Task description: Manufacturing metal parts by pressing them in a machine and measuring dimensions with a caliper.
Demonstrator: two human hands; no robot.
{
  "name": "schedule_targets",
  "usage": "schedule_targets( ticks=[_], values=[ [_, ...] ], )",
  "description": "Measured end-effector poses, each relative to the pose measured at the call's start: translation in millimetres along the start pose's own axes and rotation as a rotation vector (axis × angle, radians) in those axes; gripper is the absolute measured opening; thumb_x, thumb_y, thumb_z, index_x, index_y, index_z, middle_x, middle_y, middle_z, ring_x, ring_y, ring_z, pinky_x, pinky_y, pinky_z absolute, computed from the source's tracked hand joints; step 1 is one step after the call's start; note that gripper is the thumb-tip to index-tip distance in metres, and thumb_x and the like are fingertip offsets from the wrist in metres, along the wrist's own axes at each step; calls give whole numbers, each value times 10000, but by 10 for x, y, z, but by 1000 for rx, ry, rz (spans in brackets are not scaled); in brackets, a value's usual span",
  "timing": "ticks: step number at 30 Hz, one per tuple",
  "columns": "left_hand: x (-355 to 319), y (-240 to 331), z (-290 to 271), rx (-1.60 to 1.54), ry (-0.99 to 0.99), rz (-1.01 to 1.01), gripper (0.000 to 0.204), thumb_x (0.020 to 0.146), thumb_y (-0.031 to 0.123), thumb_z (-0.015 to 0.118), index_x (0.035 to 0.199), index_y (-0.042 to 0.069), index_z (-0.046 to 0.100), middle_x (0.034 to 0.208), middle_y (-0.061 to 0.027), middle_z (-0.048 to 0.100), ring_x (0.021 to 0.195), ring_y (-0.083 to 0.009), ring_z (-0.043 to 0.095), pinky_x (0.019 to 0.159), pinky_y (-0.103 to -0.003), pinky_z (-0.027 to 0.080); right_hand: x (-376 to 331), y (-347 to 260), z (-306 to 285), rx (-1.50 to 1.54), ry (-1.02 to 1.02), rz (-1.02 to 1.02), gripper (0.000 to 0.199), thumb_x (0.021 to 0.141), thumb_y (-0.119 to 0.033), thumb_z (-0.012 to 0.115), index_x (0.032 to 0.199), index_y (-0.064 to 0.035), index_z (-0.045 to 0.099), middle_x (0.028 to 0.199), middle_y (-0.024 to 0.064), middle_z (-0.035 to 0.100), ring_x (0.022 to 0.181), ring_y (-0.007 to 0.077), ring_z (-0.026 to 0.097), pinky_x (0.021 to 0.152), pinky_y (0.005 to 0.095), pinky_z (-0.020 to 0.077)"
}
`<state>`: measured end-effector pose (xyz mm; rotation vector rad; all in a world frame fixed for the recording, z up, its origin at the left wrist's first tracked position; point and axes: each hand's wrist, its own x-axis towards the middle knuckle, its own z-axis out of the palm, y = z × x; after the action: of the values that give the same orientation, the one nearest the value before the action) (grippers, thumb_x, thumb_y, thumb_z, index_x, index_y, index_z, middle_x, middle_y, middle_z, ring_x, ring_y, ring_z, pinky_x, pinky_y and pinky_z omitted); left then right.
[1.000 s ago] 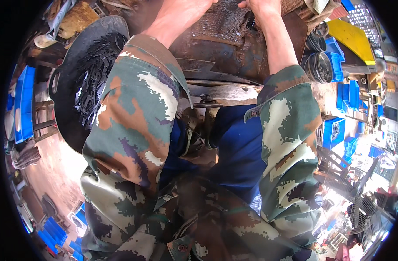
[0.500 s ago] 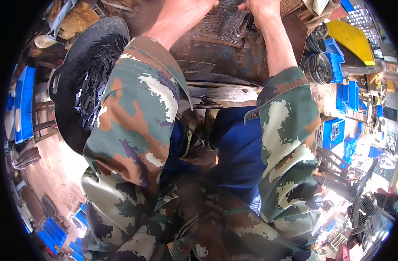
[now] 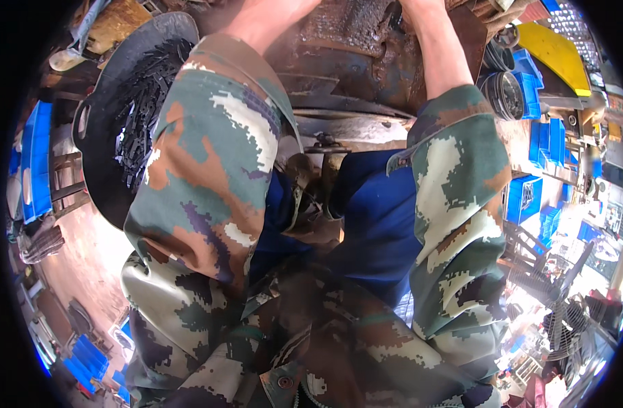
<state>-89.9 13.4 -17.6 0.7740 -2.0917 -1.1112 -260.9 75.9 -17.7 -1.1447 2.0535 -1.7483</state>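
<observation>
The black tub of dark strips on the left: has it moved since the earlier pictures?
No. Judged against the blue bin left of it, the black tub keeps its place; the whole view has just shifted slightly.

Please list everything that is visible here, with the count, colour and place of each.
Worktop: 1, dark brown, top centre
Tub: 1, black, left
Strips: many, black, inside tub
Bins: several, blue, both sides
Panel: 1, yellow, upper right
Fan: 1, dark, lower right
Background clutter: uncountable, mixed colours, outer edges
Trousers: one pair, blue, between sleeves
Sleeves: 2, camouflage, centre
Left hand: 1, bare, top edge, fingers cut off
Right hand: 1, bare, top edge, fingers cut off
</observation>
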Motion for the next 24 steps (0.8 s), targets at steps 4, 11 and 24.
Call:
schedule_targets(
  ticks=[4, 11, 24],
  values=[
    [-14, 38, -6, -11, -11, -43, 303, 918, 271, 603, 796, -5, 629, 670, -97, 547, 659, -187, 514, 658, -357, 423, 53, 1, 5, -39, 5, 36, 338, 943, -290, 666, 1050, 28, 622, 861, 96, 696, 515, 186, 599, 410, 303, 479],
    [-30, -11, 12, -50, 16, -7, 288, 909, 253, 619, 774, -1, 619, 644, -58, 520, 627, -147, 479, 609, -339, 397, -42, -27, -15, -37, -15, 16, 340, 946, -304, 666, 1014, 26, 623, 871, 102, 706, 454, 187, 578, 426, 324, 478],
    [-4, 9, 0, -163, 75, 92, 231, 923, 179, 627, 936, -49, 659, 735, -18, 587, 674, -130, 503, 639, -320, 417, -165, -120, -132, -23, -44, 59, 323, 922, -284, 705, 965, 32, 647, 804, 87, 686, 509, 178, 600, 454, 311, 495]
  ],
)
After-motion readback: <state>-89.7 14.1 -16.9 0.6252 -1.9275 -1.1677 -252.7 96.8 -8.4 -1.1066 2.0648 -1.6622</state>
